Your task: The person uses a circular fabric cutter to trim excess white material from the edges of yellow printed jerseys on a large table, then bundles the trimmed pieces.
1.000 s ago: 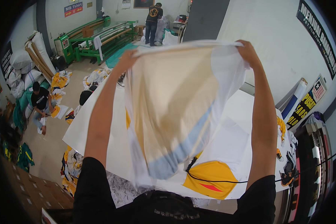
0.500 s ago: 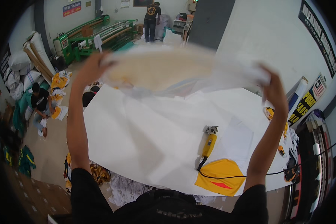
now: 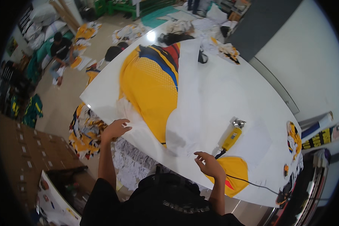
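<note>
A large printed fabric piece (image 3: 148, 86), yellow with blue, black and red bands and a white margin, lies spread on the white table (image 3: 229, 86). Beside its near left edge my left hand (image 3: 116, 129) hovers, fingers apart and holding nothing. My right hand (image 3: 210, 164) is open and empty too, by the fabric's near right corner, over the edge of a smaller yellow fabric panel (image 3: 235, 171) with a red patch. Just beyond that hand lies a yellow handheld electric fabric cutter (image 3: 231, 138) with a metal head. Whether my fingertips touch the cloth I cannot tell.
The cutter's black cable (image 3: 252, 183) crosses the small panel toward the right edge. Fabric scraps (image 3: 87, 130) heap beside the table at left; more yellow pieces (image 3: 293, 137) lie at right. A seated person (image 3: 62, 51) handles cloth on the floor at far left.
Both my hands have come down from high in front and let go of the fabric. It was a raised, blurred sheet; now it lies on the table, print up. The view has tilted downward.
</note>
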Available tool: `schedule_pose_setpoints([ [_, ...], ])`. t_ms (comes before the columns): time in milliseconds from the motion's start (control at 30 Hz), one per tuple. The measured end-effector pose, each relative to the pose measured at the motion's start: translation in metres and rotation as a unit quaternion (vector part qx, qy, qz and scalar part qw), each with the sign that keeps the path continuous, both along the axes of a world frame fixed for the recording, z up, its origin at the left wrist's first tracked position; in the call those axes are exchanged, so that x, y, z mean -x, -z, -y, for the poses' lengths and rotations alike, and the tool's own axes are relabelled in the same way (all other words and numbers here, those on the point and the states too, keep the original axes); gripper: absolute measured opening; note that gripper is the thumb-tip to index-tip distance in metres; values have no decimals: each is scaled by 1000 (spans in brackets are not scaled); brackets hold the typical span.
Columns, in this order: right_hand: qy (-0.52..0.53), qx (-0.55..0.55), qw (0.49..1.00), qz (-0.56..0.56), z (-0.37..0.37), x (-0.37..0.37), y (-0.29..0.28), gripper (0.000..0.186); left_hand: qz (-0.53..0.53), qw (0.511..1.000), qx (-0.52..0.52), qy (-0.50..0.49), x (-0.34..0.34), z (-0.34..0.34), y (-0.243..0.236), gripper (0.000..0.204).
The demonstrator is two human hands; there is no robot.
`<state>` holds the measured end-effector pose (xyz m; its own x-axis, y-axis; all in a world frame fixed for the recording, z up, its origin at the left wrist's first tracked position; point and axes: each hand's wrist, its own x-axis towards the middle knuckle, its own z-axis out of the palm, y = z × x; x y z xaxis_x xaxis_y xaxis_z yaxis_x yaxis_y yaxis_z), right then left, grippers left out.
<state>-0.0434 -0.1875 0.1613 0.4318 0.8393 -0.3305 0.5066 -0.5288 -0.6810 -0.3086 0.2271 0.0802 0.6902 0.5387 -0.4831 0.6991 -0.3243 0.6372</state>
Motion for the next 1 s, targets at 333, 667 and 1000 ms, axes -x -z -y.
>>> schedule_pose_setpoints([
  [333,-4,-50,998,-41,-63,-23,85,45,70,914,-342,-206,-61,-3,98,55],
  [667,28,-30,984,172,-59,-23,187,18,222,868,-333,-295,6,41,130,17],
  [1000,83,57,985,141,-16,-60,169,27,237,815,-123,-514,71,66,134,45],
])
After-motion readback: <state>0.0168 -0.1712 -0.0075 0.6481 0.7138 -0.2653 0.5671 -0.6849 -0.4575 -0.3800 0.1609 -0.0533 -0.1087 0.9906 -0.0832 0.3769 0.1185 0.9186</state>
